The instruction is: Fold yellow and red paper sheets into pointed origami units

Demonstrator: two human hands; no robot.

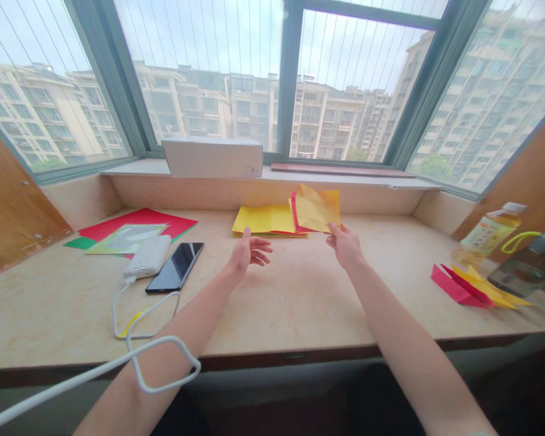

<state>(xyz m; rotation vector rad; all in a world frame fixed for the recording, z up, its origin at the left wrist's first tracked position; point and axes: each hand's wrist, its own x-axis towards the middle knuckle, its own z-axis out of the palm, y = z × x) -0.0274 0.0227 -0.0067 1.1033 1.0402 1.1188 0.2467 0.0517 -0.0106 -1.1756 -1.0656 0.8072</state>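
My right hand [345,245] pinches the lower right corner of a yellow sheet of paper [318,209], raised above the ledge. Red paper [293,212] shows along that sheet's left edge; whether it is held too I cannot tell. Behind and to the left lies a stack of yellow paper [266,219], flat near the back wall. My left hand [249,251] hovers just in front of the stack with its fingers apart, holding nothing. A white cable [163,348] passes across my left forearm.
On the left are red paper [175,221], a white power bank [149,255] and a black phone [176,267]. A folded red paper [458,286] and folded yellow paper [490,287] sit right, by a drink bottle [490,230] and a dark bottle [533,263]. A white box [213,158] stands on the sill.
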